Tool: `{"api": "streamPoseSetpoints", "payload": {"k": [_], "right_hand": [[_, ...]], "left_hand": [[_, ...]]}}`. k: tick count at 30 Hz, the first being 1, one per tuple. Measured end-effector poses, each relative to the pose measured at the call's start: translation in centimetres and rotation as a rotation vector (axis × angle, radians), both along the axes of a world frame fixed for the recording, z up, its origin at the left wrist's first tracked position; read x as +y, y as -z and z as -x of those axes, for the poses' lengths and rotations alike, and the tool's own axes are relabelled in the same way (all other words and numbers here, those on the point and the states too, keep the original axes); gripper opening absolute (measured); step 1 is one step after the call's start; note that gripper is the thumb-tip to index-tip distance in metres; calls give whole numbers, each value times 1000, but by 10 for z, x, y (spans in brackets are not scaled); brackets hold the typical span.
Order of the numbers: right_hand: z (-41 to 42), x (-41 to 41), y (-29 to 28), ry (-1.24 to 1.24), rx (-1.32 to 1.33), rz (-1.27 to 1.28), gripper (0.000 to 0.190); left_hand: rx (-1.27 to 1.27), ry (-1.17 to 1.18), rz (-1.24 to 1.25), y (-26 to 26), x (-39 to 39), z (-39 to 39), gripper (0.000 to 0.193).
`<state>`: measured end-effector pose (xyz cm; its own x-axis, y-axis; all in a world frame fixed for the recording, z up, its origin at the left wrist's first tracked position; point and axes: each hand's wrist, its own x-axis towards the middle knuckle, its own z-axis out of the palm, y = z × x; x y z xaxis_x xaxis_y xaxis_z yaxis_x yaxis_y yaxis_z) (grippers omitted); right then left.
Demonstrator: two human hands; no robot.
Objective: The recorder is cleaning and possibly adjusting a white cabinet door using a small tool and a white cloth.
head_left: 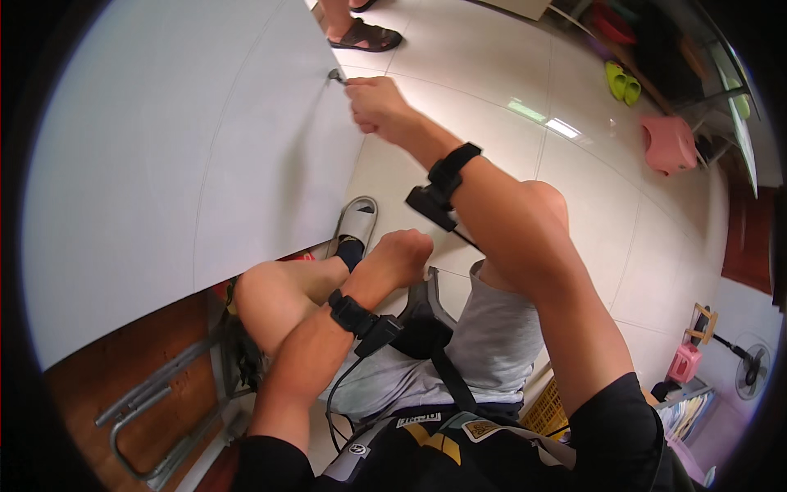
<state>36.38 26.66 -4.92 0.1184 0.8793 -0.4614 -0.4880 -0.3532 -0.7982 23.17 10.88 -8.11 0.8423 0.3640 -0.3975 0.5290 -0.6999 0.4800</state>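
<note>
At the far edge of a white tabletop [154,154], my right hand [376,109] is closed around a small dark-tipped thing [336,75]; what it is cannot be made out. The tip sticks out from my fingers over the table's edge. Lower down, my left hand [404,255] is curled into a fist above my lap, beside a grey and black frame-like piece [424,295]. Its fingers face away, so whether anything is inside is hidden. Each wrist wears a black strap with a black device and a cable.
Another person's sandalled foot [369,35] stands beyond the table corner. On the tiled floor [590,203] at the right are a pink stool [669,144] and green clogs [622,85]. A yellow basket [547,409] is beside my seat; metal tube legs [154,381] lie under the table.
</note>
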Motion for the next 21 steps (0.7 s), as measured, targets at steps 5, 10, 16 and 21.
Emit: {"api": "streamPoseSetpoints", "payload": {"k": [5,10,16,21], "right_hand": [[-15,-25,-35,-353,-137,61,38],[-29,-56,-47,-609,-187,-60,42],[4,-77,-50,-616,-51,-169,41],[-5,-53,-26,-156,-30,-141,37]], "left_hand": [[54,21,13,-3,11,3,9],[234,-96,-11,-22,33,-2,12],[-43,-338,-71,23,30,10,13],[-384,-736,299,39,36,-9,19]]}}
